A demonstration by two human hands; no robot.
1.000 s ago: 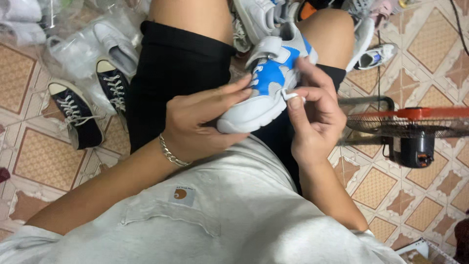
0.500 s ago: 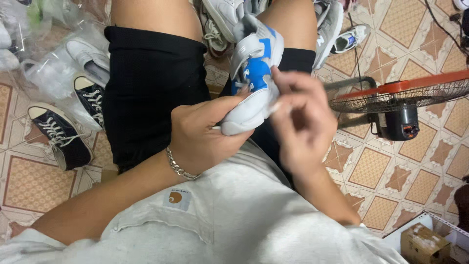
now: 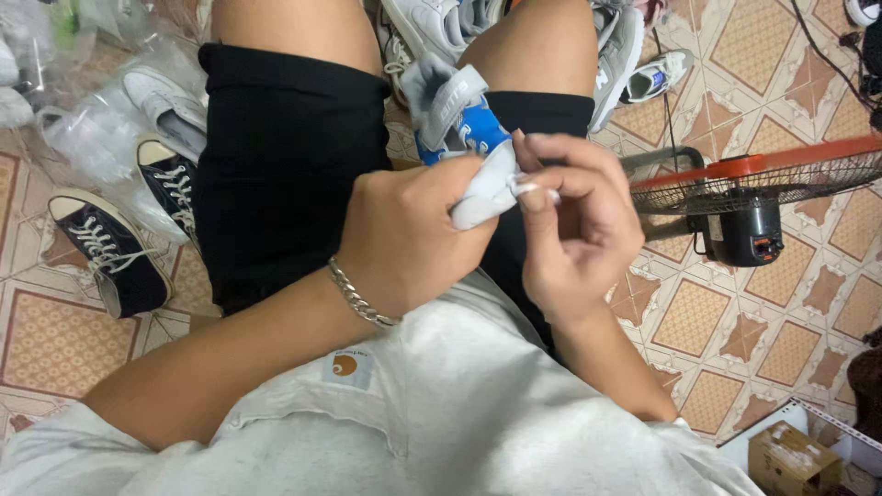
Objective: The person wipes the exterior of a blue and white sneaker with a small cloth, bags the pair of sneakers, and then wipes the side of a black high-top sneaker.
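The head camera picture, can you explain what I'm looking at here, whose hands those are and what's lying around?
The camera sits on a person's head and looks down, so you see their own lap: grey shirt, black shorts, bare knees. The left hand, with a chain bracelet on the wrist, holds a small white and blue sneaker by its end. The right hand pinches something white at that same end; it is too small to tell what. On the tiled floor, at the picture's left, lie two dark canvas shoes with white laces and a white shoe in a clear bag. More pale shoes lie past the knees. An electric fan with an orange rim is at the right, a cardboard box below it.
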